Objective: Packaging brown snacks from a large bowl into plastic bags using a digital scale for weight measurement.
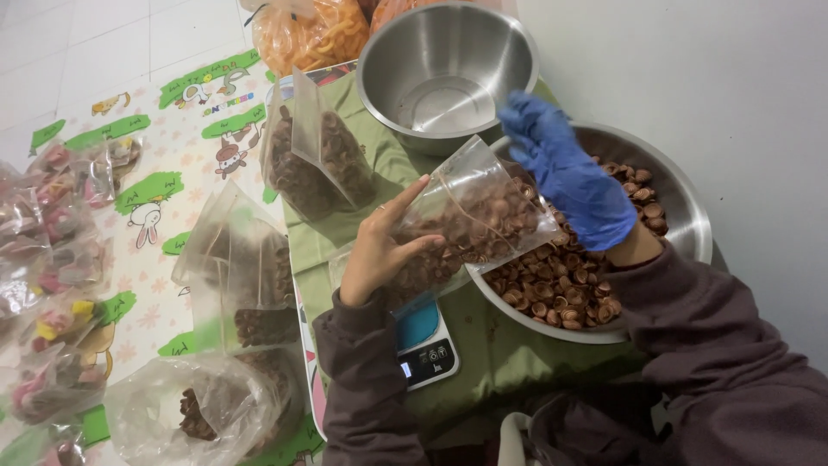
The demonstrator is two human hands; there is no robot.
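My bare left hand (379, 246) holds a clear plastic pouch (470, 220) part-filled with small brown ring-shaped snacks, tilted over a small digital scale (427, 345). My right hand (569, 173), in a blue glove, is at the pouch's open mouth, fingers on its upper edge. Just beneath sits a big steel bowl (686, 216) holding many of the same brown snacks. An empty steel bowl (444, 73) stands behind it.
Filled clear pouches of brown snacks stand on the left, one (315, 160) on the green cloth (500, 354) and others (246, 276) on a cartoon-print mat (172, 185). Bags of pink sweets (52, 259) line the far left. Orange snack bags (315, 34) lie at the top.
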